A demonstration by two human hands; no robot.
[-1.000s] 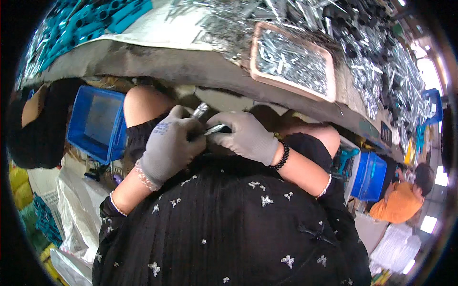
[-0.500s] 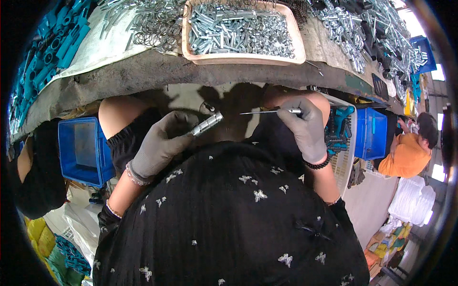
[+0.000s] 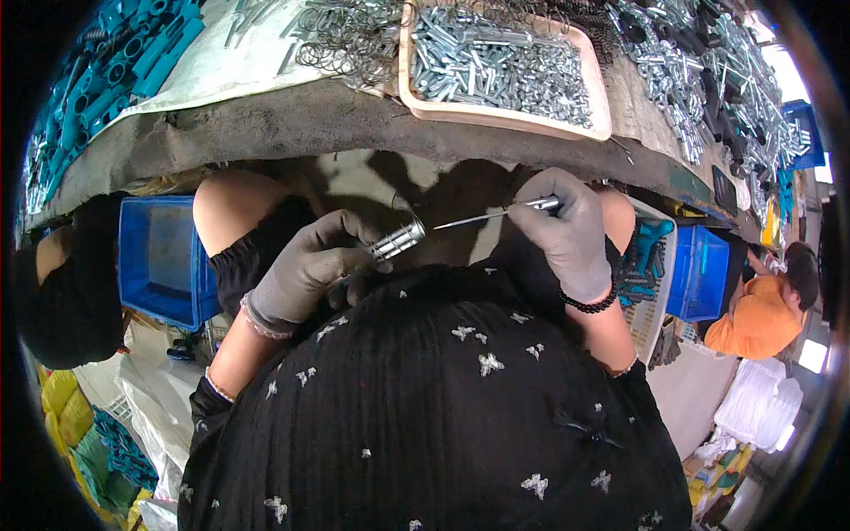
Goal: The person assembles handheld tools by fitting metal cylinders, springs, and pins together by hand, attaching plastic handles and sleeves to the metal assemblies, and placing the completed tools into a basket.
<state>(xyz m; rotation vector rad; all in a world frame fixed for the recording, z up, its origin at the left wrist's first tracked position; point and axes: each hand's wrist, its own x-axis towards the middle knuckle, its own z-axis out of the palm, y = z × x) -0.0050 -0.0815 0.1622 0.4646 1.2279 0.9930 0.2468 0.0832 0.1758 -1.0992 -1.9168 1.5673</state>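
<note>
Both my hands wear grey gloves and work over my lap, below the table edge. My left hand (image 3: 305, 270) grips a short shiny metal cylinder (image 3: 398, 240), its end pointing right. A thin metal rod (image 3: 482, 215) is pinched in my right hand (image 3: 567, 226), with its tip pointing left, just short of the cylinder's end. Rod and cylinder look slightly apart. A black bead bracelet circles my right wrist.
A beige tray (image 3: 598, 97) of metal bolts sits on the table above my hands, with wire rings (image 3: 341, 40) beside it and teal plastic parts (image 3: 124, 62) at the far left. Blue crates (image 3: 159, 257) stand under the table. A person in orange (image 3: 761, 310) sits at right.
My hands were together a second ago; the right hand has since pulled away to the right with the rod. The camera view has shifted, showing more of the table.
</note>
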